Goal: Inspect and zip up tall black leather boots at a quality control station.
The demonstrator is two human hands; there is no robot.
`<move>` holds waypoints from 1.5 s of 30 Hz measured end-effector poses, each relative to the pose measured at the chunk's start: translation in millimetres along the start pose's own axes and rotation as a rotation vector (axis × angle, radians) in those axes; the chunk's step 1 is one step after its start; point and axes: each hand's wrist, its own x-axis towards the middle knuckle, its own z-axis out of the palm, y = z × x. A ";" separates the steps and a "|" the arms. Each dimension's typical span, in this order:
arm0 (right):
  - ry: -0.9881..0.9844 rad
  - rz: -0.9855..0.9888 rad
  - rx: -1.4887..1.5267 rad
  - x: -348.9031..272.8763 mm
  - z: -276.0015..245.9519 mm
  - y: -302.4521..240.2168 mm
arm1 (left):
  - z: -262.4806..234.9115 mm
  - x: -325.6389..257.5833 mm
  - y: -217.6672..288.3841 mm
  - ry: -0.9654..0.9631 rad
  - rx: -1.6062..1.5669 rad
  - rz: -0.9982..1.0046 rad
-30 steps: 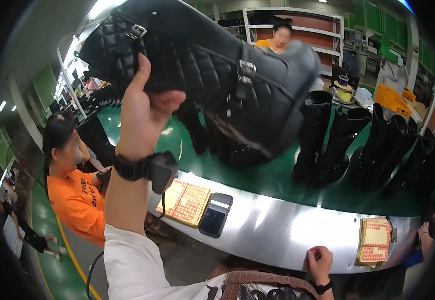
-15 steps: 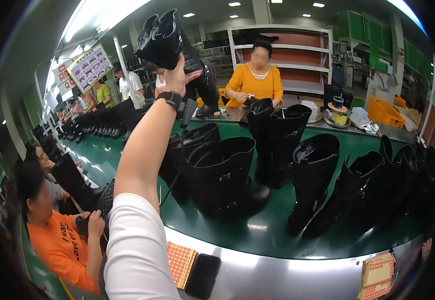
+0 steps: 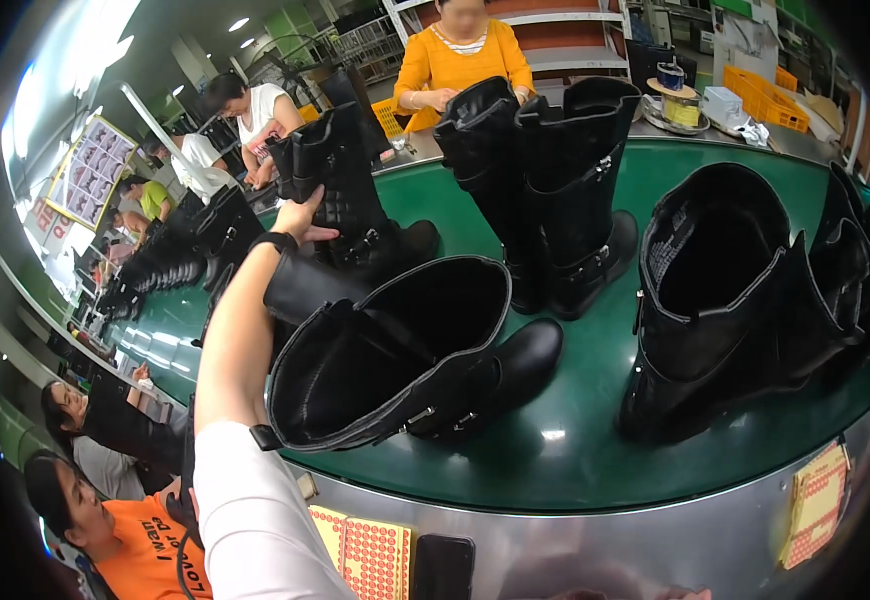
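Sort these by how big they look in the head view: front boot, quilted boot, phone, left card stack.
1. Front boot (nearness may enlarge it)
2. Quilted boot
3. Left card stack
4. Phone

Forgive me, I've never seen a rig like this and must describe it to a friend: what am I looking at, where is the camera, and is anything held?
There is no machine here, just a person working with bare hands. The camera sits on that person's head, looking down; its wide lens bends straight edges near the rim. The arm coming up from the lower edge is the person's own, and its left hand is on the quilted leg of a black boot, seemingly holding it. More tall black boots stand on the green table. On the metal strip nearer the person lie a dark phone, a patterned paper stack beside it and another stack at far right. Someone in a yellow top is across the table.
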 end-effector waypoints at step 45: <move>0.228 -0.155 0.107 7.7 -3.8 -11.5 | 217.5 -196.1 175.0 -0.379 1.320 0.505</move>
